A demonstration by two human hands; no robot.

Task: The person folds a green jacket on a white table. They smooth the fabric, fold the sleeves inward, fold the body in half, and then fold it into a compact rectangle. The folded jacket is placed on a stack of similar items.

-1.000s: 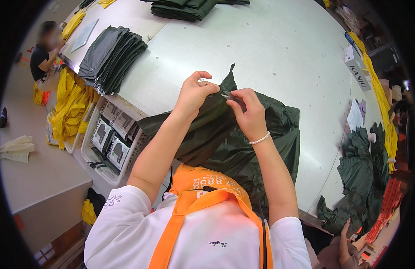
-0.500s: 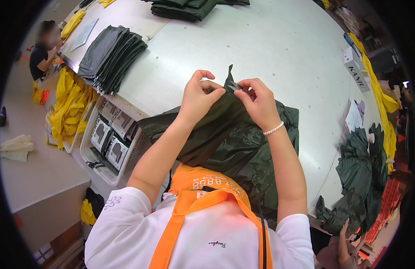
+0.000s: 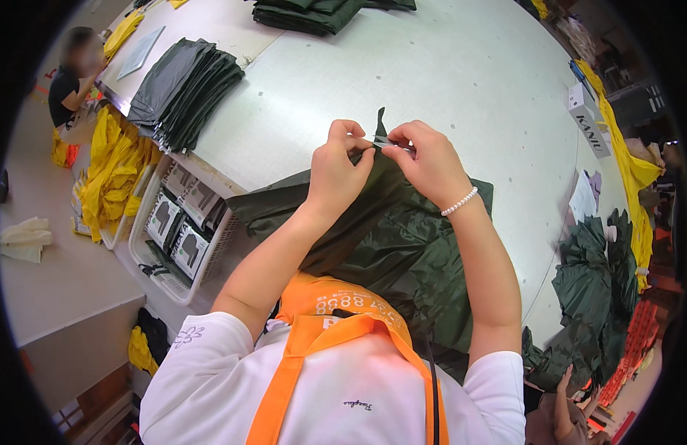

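A dark green, shiny waterproof garment (image 3: 373,233) lies spread over the table's near edge, partly beneath my forearms. My left hand (image 3: 343,159) is closed in a pinch on the fabric where it rises to a narrow pointed tip. Opposite it, the fingertips of my right hand (image 3: 429,159) pinch a small translucent strip (image 3: 381,142), which reaches across to the left fingers. The strip lies against the base of the pointed tip. Whether it is fastened to the fabric, I cannot tell. A beaded bracelet circles my right wrist.
Folded dark garments (image 3: 182,93) are stacked at the left, beside a white basket (image 3: 200,278) of packaged items. More folded garments (image 3: 310,16) lie at the far edge. At right are a white box (image 3: 588,122), crumpled green fabric (image 3: 581,259) and another person's hand (image 3: 564,378).
My right hand has shifted slightly right and its fingers have turned more level. The translucent strip now shows stretched between both hands' fingertips.
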